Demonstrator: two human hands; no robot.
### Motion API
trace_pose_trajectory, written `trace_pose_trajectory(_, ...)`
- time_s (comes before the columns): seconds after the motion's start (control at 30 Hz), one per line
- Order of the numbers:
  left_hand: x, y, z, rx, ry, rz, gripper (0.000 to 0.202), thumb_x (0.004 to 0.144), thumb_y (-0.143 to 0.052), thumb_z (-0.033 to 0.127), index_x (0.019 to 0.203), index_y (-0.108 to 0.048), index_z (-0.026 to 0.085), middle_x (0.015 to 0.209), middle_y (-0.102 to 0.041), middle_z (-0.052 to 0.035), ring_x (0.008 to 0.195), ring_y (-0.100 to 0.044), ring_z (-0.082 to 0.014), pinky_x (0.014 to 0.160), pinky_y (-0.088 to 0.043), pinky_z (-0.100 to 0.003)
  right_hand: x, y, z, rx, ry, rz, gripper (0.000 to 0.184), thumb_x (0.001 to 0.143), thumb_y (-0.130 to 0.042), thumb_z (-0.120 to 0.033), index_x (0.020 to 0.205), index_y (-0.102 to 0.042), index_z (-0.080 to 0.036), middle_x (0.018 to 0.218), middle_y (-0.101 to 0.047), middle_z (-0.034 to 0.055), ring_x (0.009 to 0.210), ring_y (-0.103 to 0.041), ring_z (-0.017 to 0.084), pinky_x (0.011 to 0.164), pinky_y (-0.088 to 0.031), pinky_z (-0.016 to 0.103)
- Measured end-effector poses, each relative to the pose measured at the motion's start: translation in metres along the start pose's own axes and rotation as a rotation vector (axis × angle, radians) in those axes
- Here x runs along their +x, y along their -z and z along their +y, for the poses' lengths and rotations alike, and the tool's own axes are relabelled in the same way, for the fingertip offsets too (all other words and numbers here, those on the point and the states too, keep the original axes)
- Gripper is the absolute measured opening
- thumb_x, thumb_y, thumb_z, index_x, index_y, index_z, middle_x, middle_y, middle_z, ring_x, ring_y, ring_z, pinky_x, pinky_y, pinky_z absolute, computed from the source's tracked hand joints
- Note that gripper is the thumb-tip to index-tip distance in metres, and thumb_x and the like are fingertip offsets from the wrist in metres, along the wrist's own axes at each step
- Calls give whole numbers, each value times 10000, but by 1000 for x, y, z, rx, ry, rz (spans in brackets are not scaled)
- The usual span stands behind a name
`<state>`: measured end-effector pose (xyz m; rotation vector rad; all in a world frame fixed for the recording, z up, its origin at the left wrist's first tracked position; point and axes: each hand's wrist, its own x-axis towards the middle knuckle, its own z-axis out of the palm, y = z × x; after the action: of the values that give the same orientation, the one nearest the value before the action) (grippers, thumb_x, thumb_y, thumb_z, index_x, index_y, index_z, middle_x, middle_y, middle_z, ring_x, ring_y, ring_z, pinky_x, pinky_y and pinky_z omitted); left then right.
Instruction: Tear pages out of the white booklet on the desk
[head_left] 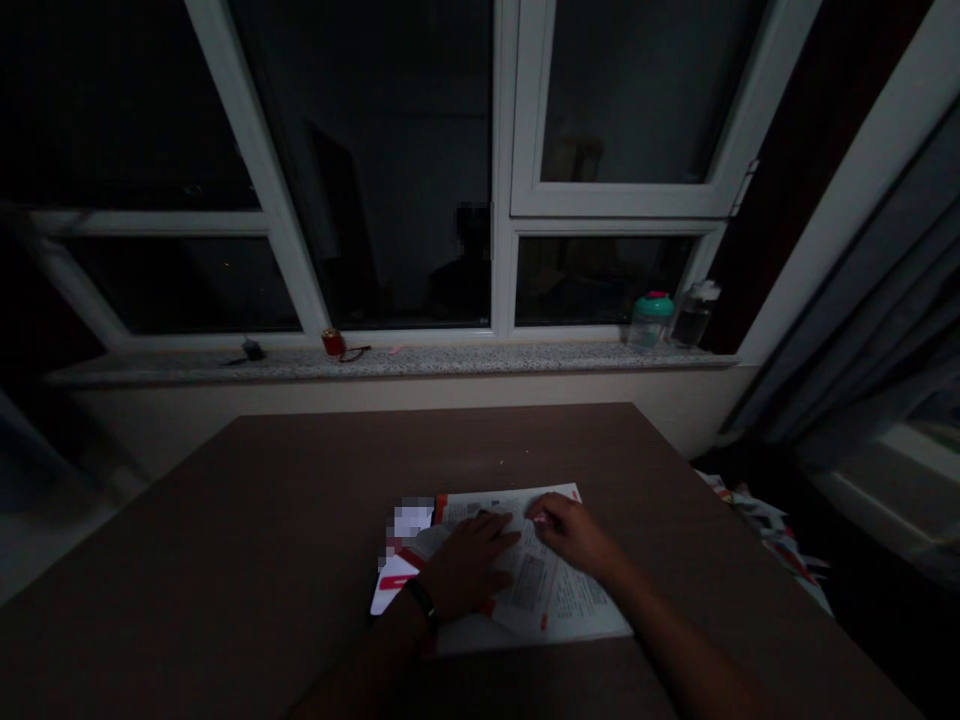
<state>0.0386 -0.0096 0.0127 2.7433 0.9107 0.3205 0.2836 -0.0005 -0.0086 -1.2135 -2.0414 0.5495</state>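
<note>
Lower centre: left hand [466, 562] lies open, palm flat on printed booklet [571, 600] on table [300, 500]. Right hand [574, 533] just beside it, fingertips on the page; open or gripping, cannot tell.

Print on the paper [574, 600] too dim, illegible

The bench [262, 520] has a flat, dark brown top. One open booklet [555, 600] of white printed pages with red markings lies flat on it, close to the near edge and slightly right of centre. A small pale speck [501, 462] lies on the bare surface further back, apart from the booklet.
</note>
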Motion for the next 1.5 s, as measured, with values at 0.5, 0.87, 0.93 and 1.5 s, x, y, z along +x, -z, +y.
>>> trace_pose_trajectory(0.5, 0, 9, 2, 25, 166, 56, 249, 889, -593, 248, 1138, -581, 258, 1203, -560, -37, 1137, -463, -256, 986, -372, -431, 3, 8, 6, -11, -186, 114, 222, 815, -507, -199, 970, -665, -183, 878, -683, 63, 783, -628, 198, 732, -473, 307)
trace_pose_trajectory(0.87, 0, 5, -5, -34, 179, 106, 174, 856, -615, 195, 1028, -616, 221, 1097, -546, -37, 1047, -493, -235, 916, -407, -384, 4, 11, 0, -8, -156, 87, 227, 785, -530, -182, 943, -693, -188, 902, -692, 62, 831, -622, 194, 787, -463, 311)
trace_pose_trajectory(0.93, 1, 5, -5, -39, 176, 105, 198, 845, -631, 188, 1040, -615, 219, 1100, -547, -37, 1051, -492, -234, 911, -410, -380, 4, 10, 1, 5, -138, 81, 233, 786, -529, -186, 949, -695, -184, 912, -687, 65, 852, -623, 196, 801, -465, 311)
trace_pose_trajectory(1.5, -3, 5, -4, -34, 169, -26, 523, 866, -610, 268, 1363, -451, 236, 1464, -404, -65, 1353, -327, -268, 1108, -280, -461, 3, 5, 0, 217, -182, 152, 254, 784, -534, -201, 1003, -661, -177, 949, -696, 62, 807, -637, 189, 730, -489, 288)
